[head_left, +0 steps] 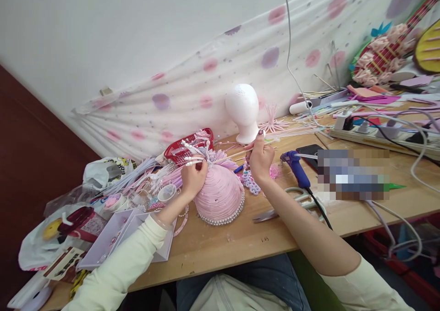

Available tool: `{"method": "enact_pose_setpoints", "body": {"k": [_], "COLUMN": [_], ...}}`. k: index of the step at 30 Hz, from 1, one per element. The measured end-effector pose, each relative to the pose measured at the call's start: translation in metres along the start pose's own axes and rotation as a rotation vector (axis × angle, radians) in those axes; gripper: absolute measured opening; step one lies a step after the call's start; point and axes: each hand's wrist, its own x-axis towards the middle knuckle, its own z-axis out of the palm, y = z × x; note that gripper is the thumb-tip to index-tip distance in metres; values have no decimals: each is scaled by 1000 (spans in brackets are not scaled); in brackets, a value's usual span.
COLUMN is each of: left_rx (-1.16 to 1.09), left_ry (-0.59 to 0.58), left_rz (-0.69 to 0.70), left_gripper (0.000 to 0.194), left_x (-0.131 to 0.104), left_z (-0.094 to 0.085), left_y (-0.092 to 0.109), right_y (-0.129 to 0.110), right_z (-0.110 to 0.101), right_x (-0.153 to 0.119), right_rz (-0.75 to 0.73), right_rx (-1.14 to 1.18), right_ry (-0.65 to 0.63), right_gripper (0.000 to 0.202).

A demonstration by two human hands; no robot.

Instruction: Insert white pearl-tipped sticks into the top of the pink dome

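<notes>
A pink dome-shaped headpiece wound from thin strips, with a pearl string around its rim, rests on the wooden table. My left hand grips its upper left side, beside pearl-tipped stems sticking out of the top. My right hand is closed on a thin stick that runs leftwards to the headpiece's top. A lilac lace trim lies under my right wrist.
A blue glue gun and scissors lie right of my right arm. A white foam head, red basket, power strip, white trays and plastic bags crowd the table. Cables trail at the right.
</notes>
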Motion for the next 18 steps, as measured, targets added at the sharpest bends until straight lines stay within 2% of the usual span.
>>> {"method": "enact_pose_setpoints", "body": {"k": [4, 12, 15, 18], "left_rx": [-19, -5, 0, 7], "left_ry": [35, 28, 23, 17], "left_rz": [-8, -16, -5, -1], "left_gripper": [12, 10, 11, 13], "left_x": [0, 0, 0, 1], "left_z": [1, 2, 1, 1], "left_y": [0, 2, 1, 0], "right_y": [1, -1, 0, -1], "right_z": [2, 2, 1, 0], "right_x": [-2, -10, -6, -2], "right_rz": [-1, -109, -65, -44], "right_rx": [8, 61, 61, 50], "right_ry": [-78, -214, -176, -49], "right_gripper": [64, 62, 63, 64]}}
